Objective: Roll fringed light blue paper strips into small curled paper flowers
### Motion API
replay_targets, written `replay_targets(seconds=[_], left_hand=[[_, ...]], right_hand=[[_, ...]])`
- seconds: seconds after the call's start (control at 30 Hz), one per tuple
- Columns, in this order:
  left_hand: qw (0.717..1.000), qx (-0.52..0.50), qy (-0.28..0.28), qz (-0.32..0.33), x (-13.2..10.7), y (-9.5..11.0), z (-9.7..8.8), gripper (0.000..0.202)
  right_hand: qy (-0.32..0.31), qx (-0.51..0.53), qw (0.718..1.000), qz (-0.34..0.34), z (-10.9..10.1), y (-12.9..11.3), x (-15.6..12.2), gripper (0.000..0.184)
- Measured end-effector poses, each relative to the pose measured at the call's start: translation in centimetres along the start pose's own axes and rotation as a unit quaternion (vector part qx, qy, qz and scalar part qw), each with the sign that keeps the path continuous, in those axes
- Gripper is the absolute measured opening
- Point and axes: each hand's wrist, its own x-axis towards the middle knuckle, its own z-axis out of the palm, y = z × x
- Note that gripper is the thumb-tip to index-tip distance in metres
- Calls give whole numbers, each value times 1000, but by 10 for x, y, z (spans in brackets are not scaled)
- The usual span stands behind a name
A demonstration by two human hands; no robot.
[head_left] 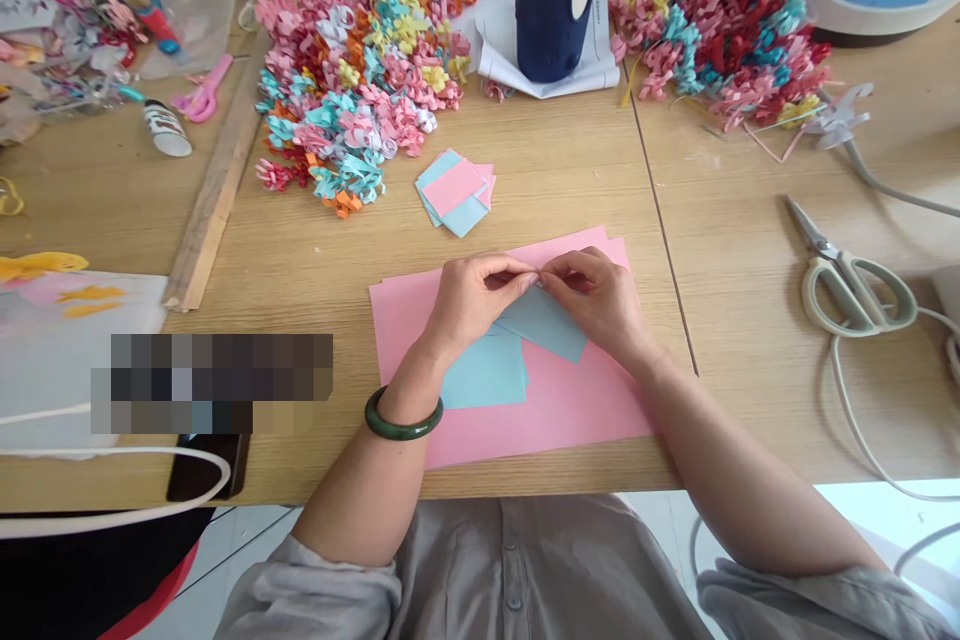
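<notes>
My left hand (471,298) and my right hand (600,298) meet fingertip to fingertip, both closed in a pinch. Between them, they hold the top edge of a small blue piece of paper (553,325). Whether that edge is folded is hidden by my fingers. Another blue piece of paper (484,378) lies below my left hand, on large pink sheets of paper (585,408). Beyond my hands is a small pile of pink and blue paper pieces (457,190).
Curled paper flowers (360,70) are heaped at the back, with a dark blue bottle (553,10) beside them. Grey-handled scissors (851,280) lie to the right near a white cable (851,420). A wooden strip (225,160) and a dark phone (206,468) are on the left.
</notes>
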Motion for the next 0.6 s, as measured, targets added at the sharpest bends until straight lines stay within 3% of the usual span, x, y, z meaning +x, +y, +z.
replay_targets(seconds=[0.6], left_hand=[[989, 114, 4, 99, 1, -9, 3, 23]], right_hand=[[1, -14, 1000, -21, 1, 1, 0, 9]])
